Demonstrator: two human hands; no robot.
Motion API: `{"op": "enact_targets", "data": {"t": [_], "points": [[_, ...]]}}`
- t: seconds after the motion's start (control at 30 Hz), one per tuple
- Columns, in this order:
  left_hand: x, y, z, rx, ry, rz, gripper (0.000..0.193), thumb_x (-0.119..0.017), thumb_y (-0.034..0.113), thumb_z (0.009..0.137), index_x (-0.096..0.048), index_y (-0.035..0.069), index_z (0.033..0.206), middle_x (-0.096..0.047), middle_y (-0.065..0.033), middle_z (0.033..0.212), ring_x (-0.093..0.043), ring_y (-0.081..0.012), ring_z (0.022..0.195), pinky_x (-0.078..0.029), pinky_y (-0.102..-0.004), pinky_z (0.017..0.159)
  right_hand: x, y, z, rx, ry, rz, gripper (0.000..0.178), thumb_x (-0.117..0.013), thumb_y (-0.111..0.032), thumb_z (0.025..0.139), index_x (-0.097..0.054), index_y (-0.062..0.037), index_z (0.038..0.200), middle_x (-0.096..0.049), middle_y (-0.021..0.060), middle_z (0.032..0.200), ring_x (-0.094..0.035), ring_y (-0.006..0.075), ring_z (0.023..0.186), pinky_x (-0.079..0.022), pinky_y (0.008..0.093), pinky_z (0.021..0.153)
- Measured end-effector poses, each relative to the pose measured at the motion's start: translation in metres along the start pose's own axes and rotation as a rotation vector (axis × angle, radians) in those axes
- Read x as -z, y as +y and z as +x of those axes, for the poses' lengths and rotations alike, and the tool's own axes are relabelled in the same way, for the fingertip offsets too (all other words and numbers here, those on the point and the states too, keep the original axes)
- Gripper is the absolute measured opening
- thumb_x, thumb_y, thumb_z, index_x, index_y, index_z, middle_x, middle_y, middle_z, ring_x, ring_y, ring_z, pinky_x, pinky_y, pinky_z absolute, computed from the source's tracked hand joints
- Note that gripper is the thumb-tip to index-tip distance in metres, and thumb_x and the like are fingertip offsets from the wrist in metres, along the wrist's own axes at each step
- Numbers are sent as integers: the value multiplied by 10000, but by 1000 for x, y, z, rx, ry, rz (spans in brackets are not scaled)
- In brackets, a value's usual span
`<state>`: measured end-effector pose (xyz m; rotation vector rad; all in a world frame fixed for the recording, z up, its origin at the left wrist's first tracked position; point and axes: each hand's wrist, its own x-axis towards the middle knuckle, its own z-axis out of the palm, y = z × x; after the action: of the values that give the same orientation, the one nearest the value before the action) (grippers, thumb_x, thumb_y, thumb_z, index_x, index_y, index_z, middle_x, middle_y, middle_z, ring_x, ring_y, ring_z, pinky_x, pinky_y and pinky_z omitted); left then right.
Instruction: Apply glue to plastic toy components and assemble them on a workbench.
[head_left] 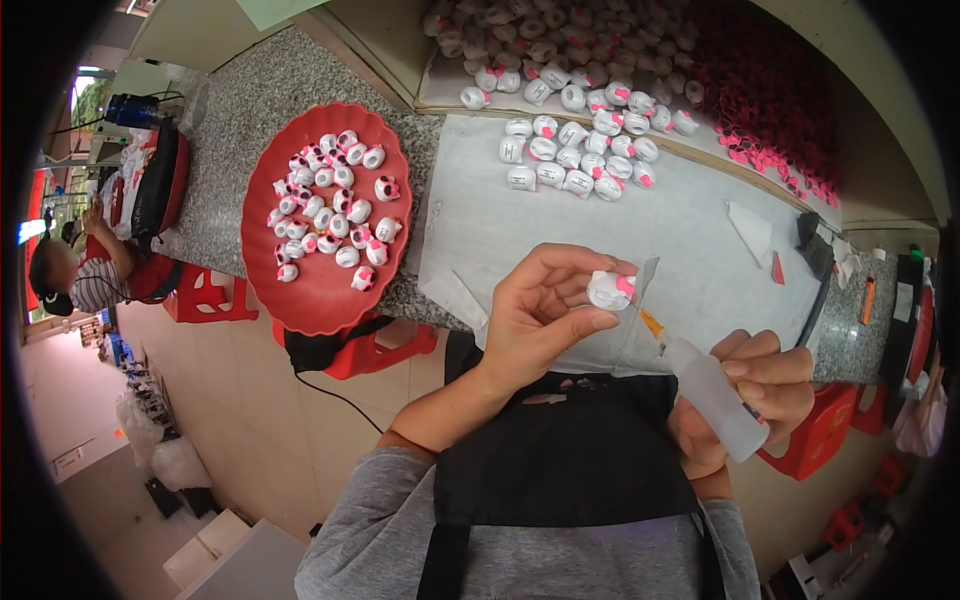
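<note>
Between the thumb and fingers of my left hand (548, 318) is a small white cat-head figure (606, 290) with a pink bow. My right hand (765, 380) grips a translucent squeeze bottle (712, 395), tilted so that its orange-yellow nozzle (652, 324) points up toward the figure. A small gap separates the nozzle tip from the figure. Beyond my hands, rows of similar white cat-head figures (577, 183) stand on a paper-covered work surface (480, 220).
At left, a red scalloped tray (330, 308) holds many white figures with pink bows. A heap of pink bow pieces (765, 120) and more white heads (560, 30) lie on the back shelf. Red stools (385, 350) stand below the bench. Another person (95, 275) sits far left.
</note>
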<state>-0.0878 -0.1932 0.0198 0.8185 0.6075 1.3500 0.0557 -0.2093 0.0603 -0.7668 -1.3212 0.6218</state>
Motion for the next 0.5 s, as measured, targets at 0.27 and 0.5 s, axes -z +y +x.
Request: {"op": "enact_targets", "data": {"t": [0.27,0.5], "points": [[-1,1,1,37,-7,-4,333,-562,-55,654,-404,-10,945,-490,-181,964,-510,-215,896,-439,-330,778,-2,-3,1,-25,-29,1,405,-708,-239,587,-383,-93,780,-386,26,739,-377,98,537,-339,195,452],[-1,-2,2,-26,-10,45,337,-554,-84,648,-410,-16,944,-478,-175,976,-491,-211,922,-432,-313,773,-1,-2,1,-28,-51,-6,400,-713,-221,582,-390,-94,782,-394,24,747,-397,101,556,-354,197,459]]}}
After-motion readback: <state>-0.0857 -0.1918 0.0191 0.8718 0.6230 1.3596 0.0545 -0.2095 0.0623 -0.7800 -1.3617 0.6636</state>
